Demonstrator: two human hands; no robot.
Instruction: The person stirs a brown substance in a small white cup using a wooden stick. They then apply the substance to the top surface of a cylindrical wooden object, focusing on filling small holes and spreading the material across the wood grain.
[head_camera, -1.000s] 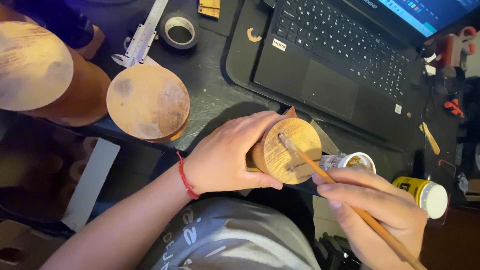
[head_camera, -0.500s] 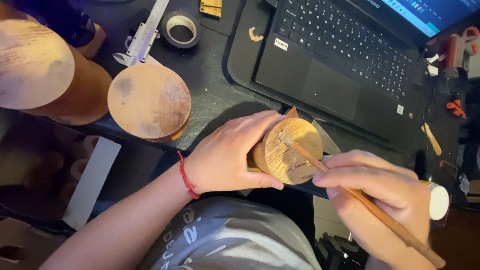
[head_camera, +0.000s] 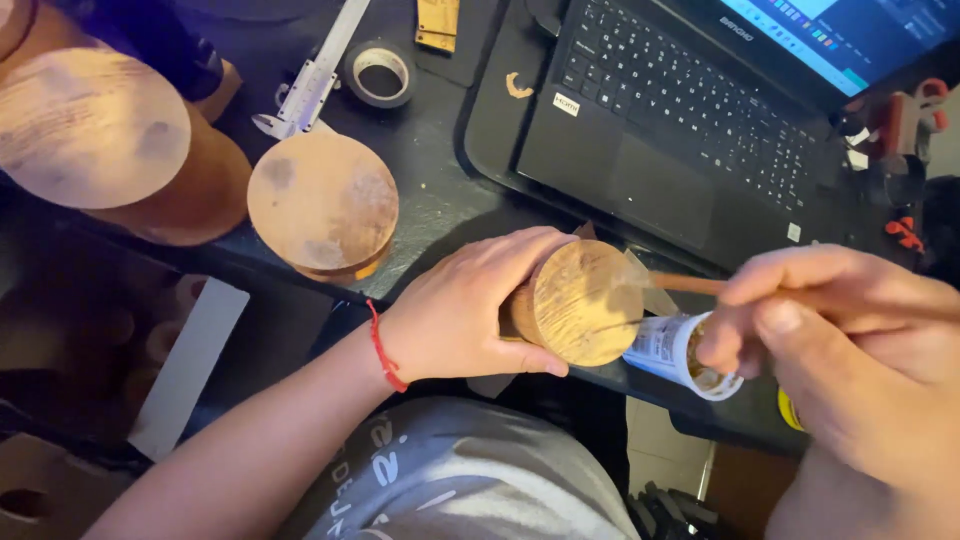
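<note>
My left hand (head_camera: 470, 305) grips a small wooden cylinder (head_camera: 580, 300) from its left side, its round end grain turned up toward me. My right hand (head_camera: 840, 350) pinches a thin wooden brush handle (head_camera: 685, 284), which slants left toward the cylinder; the brush tip is hidden. Just under my right fingers lies a small open white pot (head_camera: 680, 355) on its side, between the cylinder and that hand. A red string bracelet (head_camera: 385, 350) circles my left wrist.
An open black laptop (head_camera: 690, 130) fills the upper right. Two larger wooden discs (head_camera: 322, 200) (head_camera: 90, 125) stand at the left, with a metal caliper (head_camera: 315, 70) and a tape roll (head_camera: 380, 72) behind them. Red tools (head_camera: 905, 120) sit at the far right.
My right hand has lifted and swung the brush off the cylinder's face toward the white pot, now closer to the camera. The left hand keeps its hold on the cylinder.
</note>
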